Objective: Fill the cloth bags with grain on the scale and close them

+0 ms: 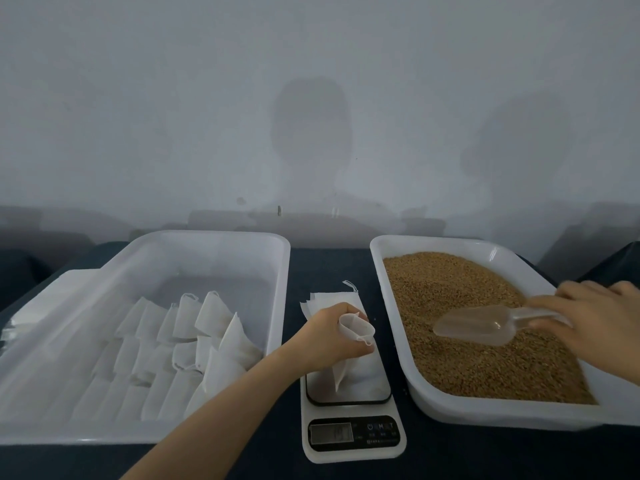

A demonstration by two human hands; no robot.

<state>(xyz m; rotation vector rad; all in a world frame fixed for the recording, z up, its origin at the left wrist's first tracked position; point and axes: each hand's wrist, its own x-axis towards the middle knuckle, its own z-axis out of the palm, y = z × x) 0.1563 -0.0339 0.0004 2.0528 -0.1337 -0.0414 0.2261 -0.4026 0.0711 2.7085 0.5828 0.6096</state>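
My left hand (329, 336) grips a white cloth bag (356, 332) by its neck, mouth held open, with the bag's lower end standing on the white scale (349, 424). My right hand (595, 317) holds the handle of a clear plastic scoop (485, 323), which hovers empty just over the brown grain (467, 320) in the white tray on the right (450, 407). A small stack of flat empty bags (332, 301) lies behind the scale.
A large white tray (273, 306) on the left holds several filled, closed cloth bags (194, 344). Everything sits on a dark table (329, 265) against a pale wall. The scale's display (330, 434) faces me at the front.
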